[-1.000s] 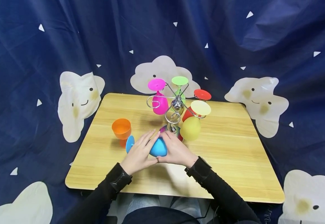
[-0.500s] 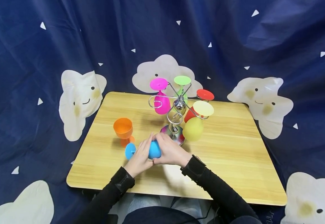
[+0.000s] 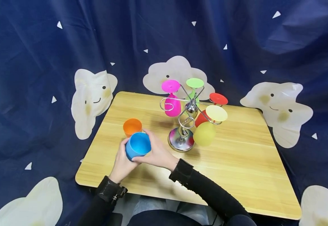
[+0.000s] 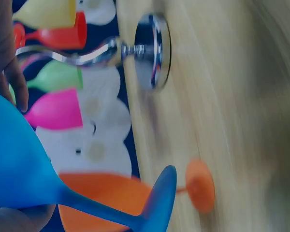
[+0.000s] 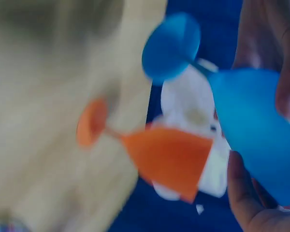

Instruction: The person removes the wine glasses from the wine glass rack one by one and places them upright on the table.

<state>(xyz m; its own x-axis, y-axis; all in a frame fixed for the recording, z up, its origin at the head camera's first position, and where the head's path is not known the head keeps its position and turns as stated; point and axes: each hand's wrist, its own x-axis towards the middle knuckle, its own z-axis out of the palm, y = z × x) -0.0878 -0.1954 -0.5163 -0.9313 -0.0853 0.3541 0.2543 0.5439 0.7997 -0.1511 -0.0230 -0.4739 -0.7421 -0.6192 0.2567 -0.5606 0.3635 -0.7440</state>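
A blue goblet (image 3: pixel 139 145), its mouth facing up, is held between both hands above the front left of the table. My left hand (image 3: pixel 122 163) grips the near left side of its bowl. On the other side my right hand (image 3: pixel 159 151) holds the bowl with the thumb in front and fingers behind. The goblet's stem and round foot (image 4: pixel 159 200) show free below the bowl in the left wrist view. Just behind it an orange goblet (image 3: pixel 132 126) stands upright on the table; both wrist views show it apart from the hands.
A chrome rack (image 3: pixel 182 139) stands at the table's middle. From its wire arms hang upside down a pink goblet (image 3: pixel 173 106), a green goblet (image 3: pixel 195 83), a red goblet (image 3: pixel 218 99) and a yellow goblet (image 3: pixel 204 134). The wooden table (image 3: pixel 245 163) ends at a blue curtain (image 3: pixel 141 28).
Both hands have moved left with the blue goblet. It has turned from lying sideways to mouth up, now in front of the orange goblet. The head view has shifted slightly.
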